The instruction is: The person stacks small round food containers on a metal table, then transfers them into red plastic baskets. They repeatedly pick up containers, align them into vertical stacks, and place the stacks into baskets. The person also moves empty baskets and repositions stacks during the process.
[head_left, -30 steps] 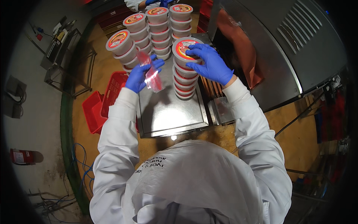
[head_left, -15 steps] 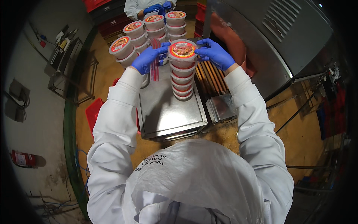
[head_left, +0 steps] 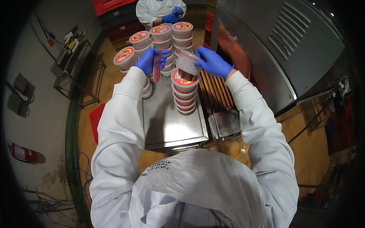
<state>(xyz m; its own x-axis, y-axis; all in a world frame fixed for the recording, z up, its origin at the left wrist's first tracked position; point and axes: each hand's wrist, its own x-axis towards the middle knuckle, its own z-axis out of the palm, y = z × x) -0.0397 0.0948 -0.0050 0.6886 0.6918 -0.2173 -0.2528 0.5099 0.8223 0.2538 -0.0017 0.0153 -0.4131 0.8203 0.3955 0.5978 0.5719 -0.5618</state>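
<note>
My left hand (head_left: 149, 60), in a blue glove, grips a thin stack of red-rimmed clear lids (head_left: 157, 67) held on edge above the steel table (head_left: 167, 125). In a blue glove too, my right hand (head_left: 212, 62) holds a clear plastic tub (head_left: 189, 62) just above a stack of lidded tubs (head_left: 184, 91) with red and yellow tops. More such stacks (head_left: 161, 36) stand behind and to the left, one (head_left: 124, 57) beside my left hand.
A roller conveyor (head_left: 215, 91) and a large steel machine (head_left: 273, 49) lie to the right of the table. Another person in white with blue gloves (head_left: 171, 18) stands at the far end near red crates (head_left: 110, 5). A red crate (head_left: 95, 121) sits on the floor at left.
My right hand has left the top of the near stack and now holds a clear tub above it. My left hand rose with the lids.
</note>
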